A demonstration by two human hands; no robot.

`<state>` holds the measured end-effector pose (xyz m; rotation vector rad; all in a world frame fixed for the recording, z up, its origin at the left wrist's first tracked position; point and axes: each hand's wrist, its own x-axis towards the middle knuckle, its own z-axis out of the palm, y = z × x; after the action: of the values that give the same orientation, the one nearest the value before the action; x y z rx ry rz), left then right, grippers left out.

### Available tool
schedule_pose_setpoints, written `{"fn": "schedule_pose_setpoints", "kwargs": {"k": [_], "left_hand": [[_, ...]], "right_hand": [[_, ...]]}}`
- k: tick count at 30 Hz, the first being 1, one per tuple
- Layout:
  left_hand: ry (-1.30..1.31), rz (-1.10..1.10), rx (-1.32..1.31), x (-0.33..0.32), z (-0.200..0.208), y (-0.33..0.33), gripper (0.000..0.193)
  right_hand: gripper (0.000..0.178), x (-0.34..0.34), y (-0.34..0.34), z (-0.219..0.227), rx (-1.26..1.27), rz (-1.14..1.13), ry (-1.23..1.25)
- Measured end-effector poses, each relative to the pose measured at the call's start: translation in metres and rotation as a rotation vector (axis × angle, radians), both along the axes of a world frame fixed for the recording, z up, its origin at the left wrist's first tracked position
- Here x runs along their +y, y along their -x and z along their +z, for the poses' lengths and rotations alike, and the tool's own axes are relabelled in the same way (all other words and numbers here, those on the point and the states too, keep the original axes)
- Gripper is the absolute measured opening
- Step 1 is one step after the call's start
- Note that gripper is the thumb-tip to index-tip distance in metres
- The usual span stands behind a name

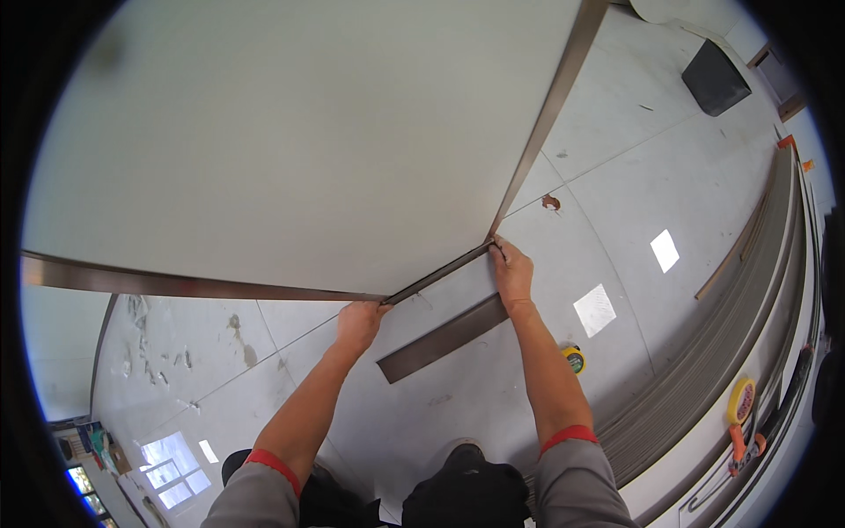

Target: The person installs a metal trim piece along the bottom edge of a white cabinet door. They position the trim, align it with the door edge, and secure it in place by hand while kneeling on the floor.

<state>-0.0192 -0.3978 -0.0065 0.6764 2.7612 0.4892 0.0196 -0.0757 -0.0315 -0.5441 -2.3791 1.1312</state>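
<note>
A large pale panel [299, 150] fills the upper left, with brown metallic trim along its edges. Across its short near edge runs a narrow dark trim strip [440, 271]. My left hand [359, 324] is closed on this strip's left end, close to the corner with the long left trim [176, 285]. At the other end my right hand [512, 271] pinches the strip by the corner where the right trim [547, 114] meets it. The fingertips of both hands are partly hidden. Below the strip lies a flat brown piece [440, 341], its right end passing behind my right wrist.
To the right rests a long stack of grey-brown boards [704, 361]. A yellow tape measure [573, 359] sits on the tiled floor beside my right forearm. Farther right are a yellow tape roll [741, 402] and an orange-handled tool [738, 447]. A black bin [715, 79] stands at the far right.
</note>
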Motion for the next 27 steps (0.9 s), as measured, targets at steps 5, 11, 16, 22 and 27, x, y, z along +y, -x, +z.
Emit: {"fn": "schedule_pose_setpoints", "kwargs": {"k": [5,11,16,22,27], "left_hand": [[0.030,-0.016,0.022,-0.007,0.003,-0.002,0.029],[-0.013,-0.072,0.004,-0.010,-0.006,0.011,0.030],[-0.054,-0.091,0.014,-0.010,-0.005,0.012,0.029],[0.023,-0.057,-0.034,-0.006,-0.005,0.012,0.031],[0.038,-0.053,-0.014,-0.003,-0.004,0.007,0.033]], "right_hand": [[0.025,-0.003,0.001,-0.006,-0.091,-0.008,-0.006],[0.028,-0.007,0.001,0.004,-0.047,-0.006,0.009],[0.028,-0.008,0.001,0.005,-0.094,-0.023,-0.003],[0.030,-0.006,0.000,0.004,-0.066,-0.016,0.006],[0.037,-0.008,-0.002,-0.003,-0.043,0.003,-0.143]]}}
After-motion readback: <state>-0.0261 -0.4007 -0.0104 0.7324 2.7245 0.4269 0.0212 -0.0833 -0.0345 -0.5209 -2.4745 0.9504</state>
